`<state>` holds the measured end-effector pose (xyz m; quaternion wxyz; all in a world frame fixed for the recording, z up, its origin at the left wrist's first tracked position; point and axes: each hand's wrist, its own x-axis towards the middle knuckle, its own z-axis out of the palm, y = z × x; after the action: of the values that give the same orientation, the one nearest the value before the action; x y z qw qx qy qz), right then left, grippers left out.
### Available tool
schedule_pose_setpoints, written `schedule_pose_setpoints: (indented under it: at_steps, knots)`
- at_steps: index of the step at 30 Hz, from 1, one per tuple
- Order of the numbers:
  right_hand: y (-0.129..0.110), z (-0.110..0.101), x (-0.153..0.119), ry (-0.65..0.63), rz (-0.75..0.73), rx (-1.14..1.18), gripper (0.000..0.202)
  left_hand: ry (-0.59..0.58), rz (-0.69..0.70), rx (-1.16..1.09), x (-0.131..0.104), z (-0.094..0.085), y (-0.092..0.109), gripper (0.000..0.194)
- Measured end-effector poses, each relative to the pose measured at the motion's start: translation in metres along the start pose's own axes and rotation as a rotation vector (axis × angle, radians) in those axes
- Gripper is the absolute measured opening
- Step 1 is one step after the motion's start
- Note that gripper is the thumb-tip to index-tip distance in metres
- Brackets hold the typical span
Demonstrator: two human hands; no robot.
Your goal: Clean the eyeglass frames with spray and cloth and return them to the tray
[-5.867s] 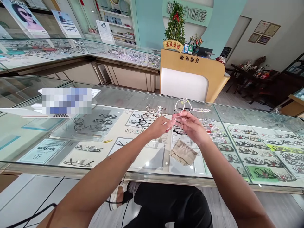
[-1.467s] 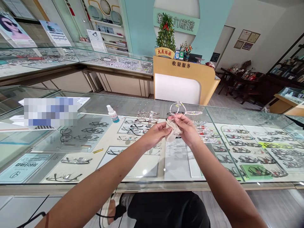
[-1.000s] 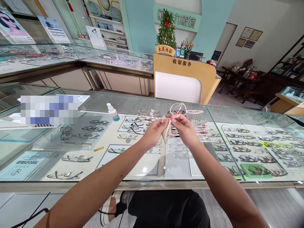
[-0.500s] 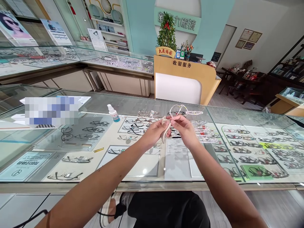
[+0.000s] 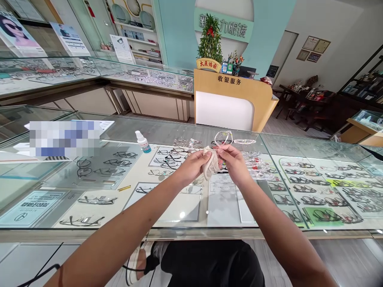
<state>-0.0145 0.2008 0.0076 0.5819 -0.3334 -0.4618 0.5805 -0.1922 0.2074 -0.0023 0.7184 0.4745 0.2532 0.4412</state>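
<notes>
The left hand point(image 5: 196, 163) is gripping a beige cloth point(image 5: 210, 164), its thumb pressing down on top and its fingers curling out of sight beneath the folds. Just beside it, the right hand point(image 5: 235, 161) is pinching a pale, clear eyeglass frame point(image 5: 230, 136) between thumb and fingertips, with hardly any gap between them. The frame is sitting between the two hands above the glass counter point(image 5: 167, 127), its curved part jutting out beyond the fingers while the cloth is bunching against its near side (how much of the frame the folds are covering, I cannot tell). A spray bottle point(image 5: 143, 142) holding blue liquid is standing upright on the counter, well apart from the left hand. Dark eyeglasses point(image 5: 172, 161) are lying in rows near that hand, and a pink-tinted pair point(image 5: 244, 141) is resting beyond the right hand. Farther back, a leafy plant point(image 5: 210, 44) is rising from a wooden desk point(image 5: 274, 93).
</notes>
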Motion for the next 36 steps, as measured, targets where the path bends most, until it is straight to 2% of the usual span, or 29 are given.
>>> schedule_pose_setpoints:
  at_steps: [5,10,16,25,36]
  knots:
    - [-0.004,-0.001,0.002,0.03,-0.034,-0.025,0.031,0.032,-0.024,-0.028,0.001,-0.002,0.001,0.04]
    - [-0.008,0.0,0.002,0.036,-0.04,-0.028,0.029,0.085,-0.064,0.003,0.001,-0.005,0.006,0.054]
    - [-0.011,-0.001,0.001,0.036,-0.039,-0.007,0.024,0.14,-0.056,-0.028,0.001,-0.006,0.01,0.049]
    - [-0.009,-0.003,0.001,0.007,-0.028,-0.039,0.029,0.039,-0.034,-0.164,0.006,-0.009,0.004,0.044]
    - [-0.015,0.0,-0.001,0.001,0.016,-0.011,0.035,-0.124,-0.079,-0.066,-0.001,-0.005,0.009,0.045]
